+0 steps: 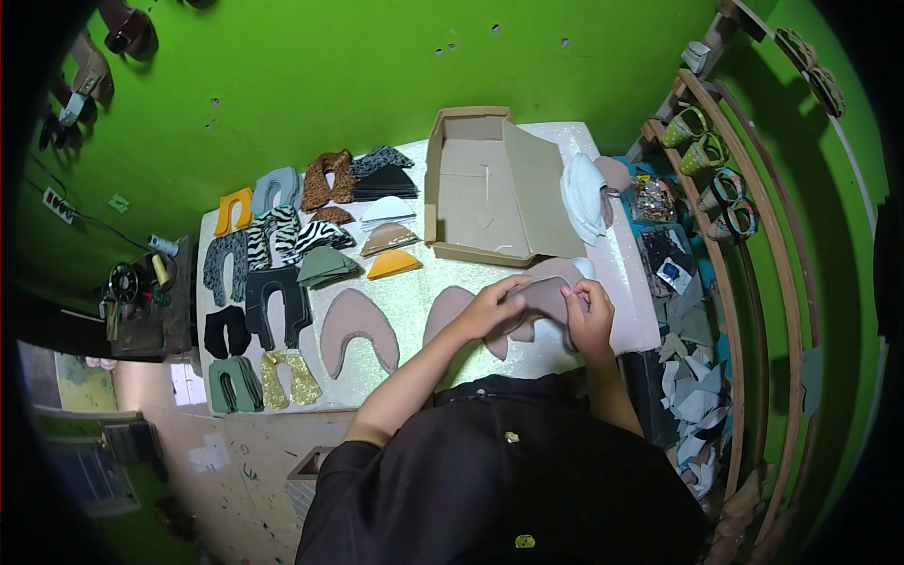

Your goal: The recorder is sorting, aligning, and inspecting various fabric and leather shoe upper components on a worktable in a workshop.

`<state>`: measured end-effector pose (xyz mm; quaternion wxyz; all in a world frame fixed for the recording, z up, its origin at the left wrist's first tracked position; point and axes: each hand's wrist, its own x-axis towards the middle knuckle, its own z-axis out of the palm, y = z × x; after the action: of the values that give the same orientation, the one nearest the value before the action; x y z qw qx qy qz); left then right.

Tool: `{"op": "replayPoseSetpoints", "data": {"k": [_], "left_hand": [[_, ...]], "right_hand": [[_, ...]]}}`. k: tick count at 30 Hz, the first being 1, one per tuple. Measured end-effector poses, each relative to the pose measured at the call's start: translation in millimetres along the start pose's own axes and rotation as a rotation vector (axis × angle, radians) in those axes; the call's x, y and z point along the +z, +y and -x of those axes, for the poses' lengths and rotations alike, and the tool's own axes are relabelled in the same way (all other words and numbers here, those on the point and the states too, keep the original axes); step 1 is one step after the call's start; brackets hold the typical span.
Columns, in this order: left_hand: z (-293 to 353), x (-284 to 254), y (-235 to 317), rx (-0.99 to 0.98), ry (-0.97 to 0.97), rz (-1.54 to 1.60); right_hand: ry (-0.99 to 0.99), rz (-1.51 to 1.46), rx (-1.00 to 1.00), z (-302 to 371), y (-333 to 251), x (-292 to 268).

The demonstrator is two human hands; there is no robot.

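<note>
A mauve curved shoe upper piece point(548, 298) is held over the near right part of the table, between my two hands. My left hand point(493, 309) grips its left end. With thumb and fingertips my right hand point(590, 315) pinches its right edge. Beneath and around my hands lie more mauve pieces, partly hidden by them. One mauve U-shaped upper point(356, 325) lies flat to the left, and another mauve piece point(446, 311) is partly covered by my left forearm. White pieces show by my right hand.
An open cardboard box point(474, 188) stands at the back. Stacks of cut uppers, including zebra-print ones point(273, 235) and green ones point(235, 384), fill the left side. White rounded pieces point(584, 198) lie right of the box. A wooden rack point(730, 226) holds sandals; scraps point(692, 395) are heaped below.
</note>
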<state>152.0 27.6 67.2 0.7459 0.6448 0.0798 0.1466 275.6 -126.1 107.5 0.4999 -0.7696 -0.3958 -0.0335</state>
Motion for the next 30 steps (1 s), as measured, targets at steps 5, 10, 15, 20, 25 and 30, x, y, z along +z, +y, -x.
{"op": "replayPoseSetpoints", "data": {"k": [5, 10, 15, 20, 25, 30], "left_hand": [[41.2, -32.9, 2.9, -0.313, 0.188, -0.333], [80.0, -54.8, -27.2, -0.232, 0.578, -0.161], [106.8, -72.1, -52.8, -0.292, 0.596, -0.24], [116.3, -70.0, -31.2, -0.335, 0.524, -0.309], [108.9, -67.2, -28.7, -0.271, 0.467, -0.299], [102.4, -63.3, -46.2, -0.281, 0.49, -0.232]], "right_hand": [[-0.148, -0.224, 0.151, -1.1, -6.6, 45.1], [-0.477, -0.292, 0.314, 22.2, 12.4, 98.9], [-0.709, -0.503, 0.297, 50.1, 38.0, 132.7], [-0.619, 0.308, -0.192, 29.4, 34.8, 107.9], [-0.722, 0.49, -0.208, 8.8, 63.1, 88.2], [-0.719, 0.651, -0.138, -4.3, 54.1, 63.5]]}}
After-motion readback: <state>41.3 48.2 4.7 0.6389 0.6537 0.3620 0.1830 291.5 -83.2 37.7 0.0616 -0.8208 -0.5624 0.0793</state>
